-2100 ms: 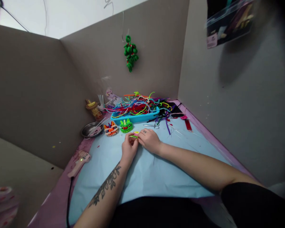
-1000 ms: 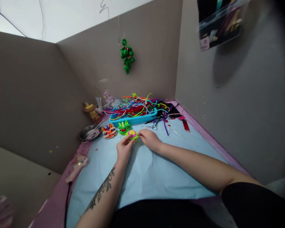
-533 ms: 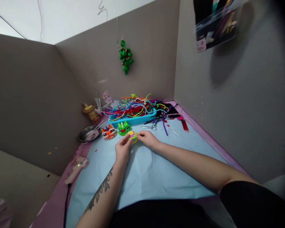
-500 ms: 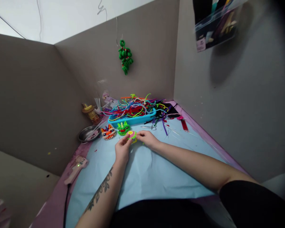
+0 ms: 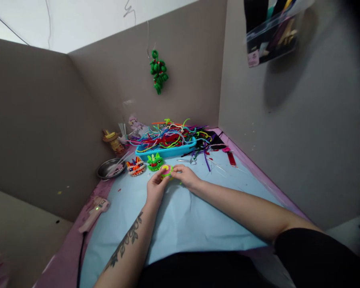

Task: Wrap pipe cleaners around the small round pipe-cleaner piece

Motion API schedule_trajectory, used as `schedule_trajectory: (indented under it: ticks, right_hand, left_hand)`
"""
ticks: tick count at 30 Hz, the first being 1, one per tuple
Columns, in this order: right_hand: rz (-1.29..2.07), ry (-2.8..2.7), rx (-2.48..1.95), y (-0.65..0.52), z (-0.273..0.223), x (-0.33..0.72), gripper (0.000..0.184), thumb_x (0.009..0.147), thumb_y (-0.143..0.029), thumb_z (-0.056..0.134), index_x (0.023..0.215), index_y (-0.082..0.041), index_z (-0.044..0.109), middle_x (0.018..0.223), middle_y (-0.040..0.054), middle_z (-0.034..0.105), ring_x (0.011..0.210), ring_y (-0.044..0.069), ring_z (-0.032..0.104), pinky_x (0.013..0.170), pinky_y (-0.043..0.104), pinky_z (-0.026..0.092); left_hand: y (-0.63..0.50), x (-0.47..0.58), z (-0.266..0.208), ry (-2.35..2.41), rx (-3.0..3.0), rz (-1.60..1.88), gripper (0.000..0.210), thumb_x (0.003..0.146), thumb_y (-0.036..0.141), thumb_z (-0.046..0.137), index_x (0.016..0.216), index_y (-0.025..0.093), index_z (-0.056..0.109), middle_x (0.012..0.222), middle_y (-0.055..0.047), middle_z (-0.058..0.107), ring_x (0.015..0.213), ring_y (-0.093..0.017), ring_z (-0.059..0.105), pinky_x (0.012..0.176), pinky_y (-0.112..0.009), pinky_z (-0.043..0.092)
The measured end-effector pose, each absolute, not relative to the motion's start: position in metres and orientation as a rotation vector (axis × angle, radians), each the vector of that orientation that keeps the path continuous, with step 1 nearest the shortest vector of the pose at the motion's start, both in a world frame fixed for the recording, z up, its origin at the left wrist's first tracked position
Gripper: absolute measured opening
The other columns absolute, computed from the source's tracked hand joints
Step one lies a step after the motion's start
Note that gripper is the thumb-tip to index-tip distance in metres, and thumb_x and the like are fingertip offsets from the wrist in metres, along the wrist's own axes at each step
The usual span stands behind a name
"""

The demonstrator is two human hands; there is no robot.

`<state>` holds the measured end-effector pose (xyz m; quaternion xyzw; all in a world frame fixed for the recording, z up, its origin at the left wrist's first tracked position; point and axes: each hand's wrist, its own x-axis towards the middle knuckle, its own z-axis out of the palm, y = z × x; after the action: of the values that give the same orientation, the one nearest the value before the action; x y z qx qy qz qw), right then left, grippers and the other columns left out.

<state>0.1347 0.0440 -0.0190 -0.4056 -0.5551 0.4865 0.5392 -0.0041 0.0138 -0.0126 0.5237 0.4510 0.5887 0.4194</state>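
A small round piece in pink, yellow and lime green, made of what looks like fuzzy pipe cleaner, is held above the blue cloth. My left hand grips its left side, thumb and fingers closed on it. From the right, my right hand pinches its edge with the fingertips. Just behind the hands sits a green fuzzy animal head with a red mouth. An orange, white and blue animal head stands left of it.
A blue tray heaped with colourful pipe cleaners lies at the back. Scissors rest before it. To the left are a metal bowl and a pink glue gun with a cord. Grey partitions enclose the table.
My right hand has moved slightly left, closer against the round piece. The piece has turned a little, and the yellow part hanging below it shows less.
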Motion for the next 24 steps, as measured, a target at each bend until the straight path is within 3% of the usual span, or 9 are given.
schedule_trajectory:
  ticks: [5,24]
  right_hand:
    - [1.129,-1.355,-0.982,0.043,-0.0217,0.1337,0.021,0.064,-0.037,0.066,0.064,-0.017,0.065,0.096,0.0053,0.056,0.096,0.02,0.053,0.094,0.035,0.033]
    - [1.028,-1.508,-0.99,0.0411,-0.0205,0.1378,0.021,0.07,-0.036,0.061,0.071,-0.016,0.066,0.097,0.0065,0.056,0.096,0.018,0.053,0.093,0.032,0.034]
  left_hand:
    - [0.0146,-0.0044,-0.0145,1.255,1.321,1.502,0.041,0.061,0.032,0.072,0.097,0.014,0.068,0.095,-0.009,0.069,0.086,-0.021,0.063,0.081,-0.035,0.048]
    - [0.011,-0.0072,-0.0102,1.278,1.443,1.493,0.037,0.064,0.031,0.07,0.096,0.014,0.068,0.094,-0.009,0.07,0.084,-0.021,0.063,0.077,-0.032,0.049]
